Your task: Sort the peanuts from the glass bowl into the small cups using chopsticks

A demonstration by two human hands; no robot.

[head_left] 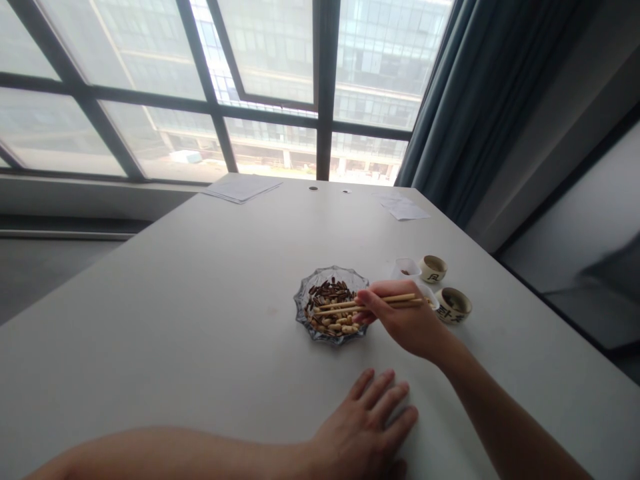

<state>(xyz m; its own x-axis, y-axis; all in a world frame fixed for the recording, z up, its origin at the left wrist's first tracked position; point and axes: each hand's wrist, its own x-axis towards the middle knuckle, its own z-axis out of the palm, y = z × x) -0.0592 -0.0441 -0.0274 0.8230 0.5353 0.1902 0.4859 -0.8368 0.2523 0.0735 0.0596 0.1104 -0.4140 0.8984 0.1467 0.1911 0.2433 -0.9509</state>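
My right hand (pixel 405 320) is closed around a pair of chopsticks (pixel 345 307), held almost level over a scalloped glass dish (pixel 303 328). Their tips reach the left part of the dish; I cannot make out whether anything is pinched between them. Dark, elongated seeds (pixel 333 289) fill the far side of the dish, and pale peanuts (pixel 340 328) lie on the near side. Flat on the table, nearer to me, rests my left hand (pixel 363 427), fingers spread and holding nothing. Part of the dish's right rim is hidden behind my right hand.
Beyond my right hand stand a small white plastic tub (pixel 407 265), partly hidden second tub (pixel 431 297) and two ceramic cups with dark characters, a farther cup (pixel 433 269) and nearer cup (pixel 454 307). Papers (pixel 243 189) lie at the far end of the white table (pixel 200 320).
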